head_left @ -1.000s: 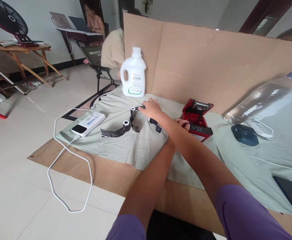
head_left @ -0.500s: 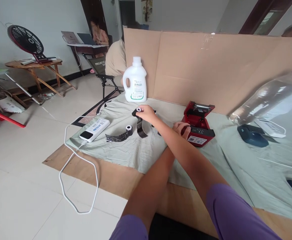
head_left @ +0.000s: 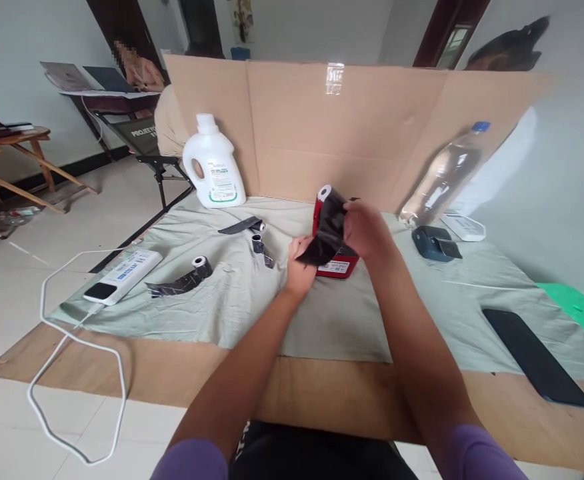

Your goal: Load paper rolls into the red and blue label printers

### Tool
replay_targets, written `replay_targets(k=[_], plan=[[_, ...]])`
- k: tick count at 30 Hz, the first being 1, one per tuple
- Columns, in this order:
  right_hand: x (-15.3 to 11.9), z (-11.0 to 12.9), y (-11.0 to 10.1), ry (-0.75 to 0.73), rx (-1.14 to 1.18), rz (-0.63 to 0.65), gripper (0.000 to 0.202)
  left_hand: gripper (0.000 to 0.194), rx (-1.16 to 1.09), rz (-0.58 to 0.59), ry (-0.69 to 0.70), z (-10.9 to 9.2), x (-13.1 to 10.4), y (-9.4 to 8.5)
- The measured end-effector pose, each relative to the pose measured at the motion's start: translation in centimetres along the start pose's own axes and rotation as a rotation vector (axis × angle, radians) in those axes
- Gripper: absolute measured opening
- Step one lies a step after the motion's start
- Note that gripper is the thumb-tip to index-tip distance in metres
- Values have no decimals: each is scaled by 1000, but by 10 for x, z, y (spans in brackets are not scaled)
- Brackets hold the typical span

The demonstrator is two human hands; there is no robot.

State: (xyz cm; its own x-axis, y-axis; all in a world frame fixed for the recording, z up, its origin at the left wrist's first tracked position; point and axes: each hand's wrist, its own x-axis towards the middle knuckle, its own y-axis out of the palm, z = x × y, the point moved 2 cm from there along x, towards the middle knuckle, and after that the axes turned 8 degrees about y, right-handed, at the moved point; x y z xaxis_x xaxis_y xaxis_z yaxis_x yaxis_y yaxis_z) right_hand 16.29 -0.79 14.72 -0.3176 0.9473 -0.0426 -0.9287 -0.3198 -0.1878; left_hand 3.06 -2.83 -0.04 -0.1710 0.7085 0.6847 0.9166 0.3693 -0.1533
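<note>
A black roll (head_left: 331, 223) with a white core is held above the red box-shaped device (head_left: 345, 265), its loose strip hanging down to the left. My right hand (head_left: 366, 230) grips the roll's right side. My left hand (head_left: 301, 268) is at the device's left side, its fingers closed near the strip's lower end; whether they pinch the strip is hard to see. The roll hides most of the device. Further left on the cloth lie more black rolls: one with a long strip (head_left: 179, 285), a small one (head_left: 262, 251) and another (head_left: 245, 225).
A white jug (head_left: 217, 167) and cardboard panel (head_left: 347, 133) stand behind. At left lies a white power bank (head_left: 123, 277) with a cable. At right are a clear bottle (head_left: 445, 173), a dark blue device (head_left: 436, 244) and a black phone (head_left: 537, 357). A person sits at the far desk.
The view has turned right. My right hand has carried a black roll from the left part of the cloth to above the red device. My left hand stays at the device, now on its left side.
</note>
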Motion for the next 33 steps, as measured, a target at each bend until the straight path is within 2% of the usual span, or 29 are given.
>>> replay_targets(k=[2, 4, 7, 12, 18, 23, 27, 33], plan=[[-2, -5, -33, -32, 38, -67, 20, 35, 76, 9, 86, -9, -3, -1], [1, -16, -57, -23, 22, -84, 17, 47, 167, 22, 188, -18, -6, -1], [8, -37, -73, 65, -166, -75, 18, 56, 294, 77, 283, -25, -11, 1], [25, -59, -63, 117, -500, -124, 14, 46, 439, 164, 299, -26, -14, 2], [40, -65, -42, 154, -878, -220, 19, 39, 483, 193, 336, -31, -13, 0], [44, -68, -35, 248, -983, -260, 32, 36, 508, 187, 326, -32, -13, 2], [45, -68, -33, 318, -1008, -310, 36, 40, 506, 192, 310, -31, -13, 4], [44, -66, -32, 355, -979, -321, 30, 43, 495, 197, 303, -30, -13, 5]])
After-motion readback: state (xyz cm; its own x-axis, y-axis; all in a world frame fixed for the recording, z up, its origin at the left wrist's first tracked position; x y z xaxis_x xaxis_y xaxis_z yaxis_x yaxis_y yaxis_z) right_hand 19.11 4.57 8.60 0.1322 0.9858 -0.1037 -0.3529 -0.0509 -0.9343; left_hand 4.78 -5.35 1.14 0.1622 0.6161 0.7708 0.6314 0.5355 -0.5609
